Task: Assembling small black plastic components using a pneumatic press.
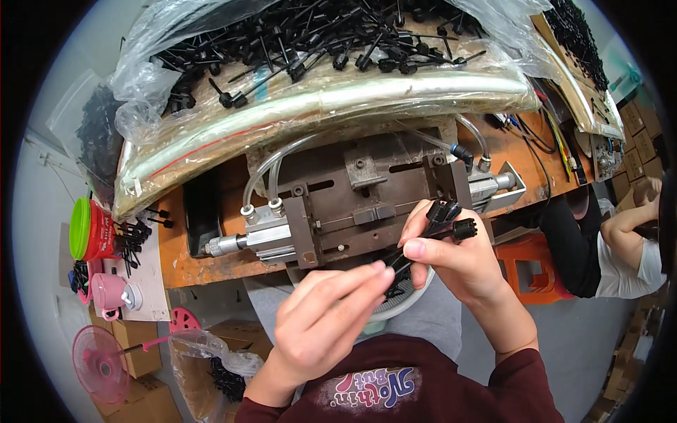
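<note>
Fingers of right hand (451,250) closed round bundle of black plastic pins (446,217), left hand (328,310) fingers pinching pin stems (396,266)

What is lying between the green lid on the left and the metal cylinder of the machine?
In the head view, a few loose black plastic pins lie between the green lid and the metal cylinder, at the orange bench's edge.

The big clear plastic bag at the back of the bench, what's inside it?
The clear plastic bag holds a loose heap of small black plastic parts, each a stem with a knob end. How deep the heap goes is hidden by glare and folds.
</note>
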Tool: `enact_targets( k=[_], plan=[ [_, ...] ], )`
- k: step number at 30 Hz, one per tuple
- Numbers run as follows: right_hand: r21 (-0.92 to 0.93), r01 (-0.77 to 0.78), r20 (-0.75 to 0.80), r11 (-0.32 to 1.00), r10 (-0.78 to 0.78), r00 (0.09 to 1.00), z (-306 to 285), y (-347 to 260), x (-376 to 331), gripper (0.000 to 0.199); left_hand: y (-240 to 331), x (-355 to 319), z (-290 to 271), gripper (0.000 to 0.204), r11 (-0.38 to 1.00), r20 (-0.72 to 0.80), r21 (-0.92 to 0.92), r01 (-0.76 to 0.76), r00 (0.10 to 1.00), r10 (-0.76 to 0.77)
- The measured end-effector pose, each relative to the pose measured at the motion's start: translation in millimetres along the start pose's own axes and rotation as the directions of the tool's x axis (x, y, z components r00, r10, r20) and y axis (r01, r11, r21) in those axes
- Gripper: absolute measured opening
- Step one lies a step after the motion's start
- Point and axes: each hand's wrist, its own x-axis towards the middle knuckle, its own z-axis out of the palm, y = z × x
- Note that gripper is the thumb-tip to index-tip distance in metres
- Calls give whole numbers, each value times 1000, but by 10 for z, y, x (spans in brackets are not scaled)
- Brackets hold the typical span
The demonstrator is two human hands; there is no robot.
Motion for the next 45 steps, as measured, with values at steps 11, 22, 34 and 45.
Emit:
enact_targets(
  k=[11, 22, 34, 45],
  plan=[
    [-352, 491, -245, 797, -584, 773, -50, 14, -75, 12, 30, -130, 140, 33, 995, 46, -73, 66, 997, -63],
    [-705, 482, -133, 520, -765, 630, -233, 150, -284, 19, -272, -97, 563, 28, 909, 41, 416, -18, 999, 0],
    [-901, 369, 34, 226, -813, 581, -240, 220, -335, 25, -253, -24, 529, 27, 915, 79, 402, 22, 995, -59],
    [-888, 438, 378, -141, -766, 520, -273, 358, -276, 22, -179, 24, 481, 27, 911, 129, 401, 94, 979, -158]
  ],
)
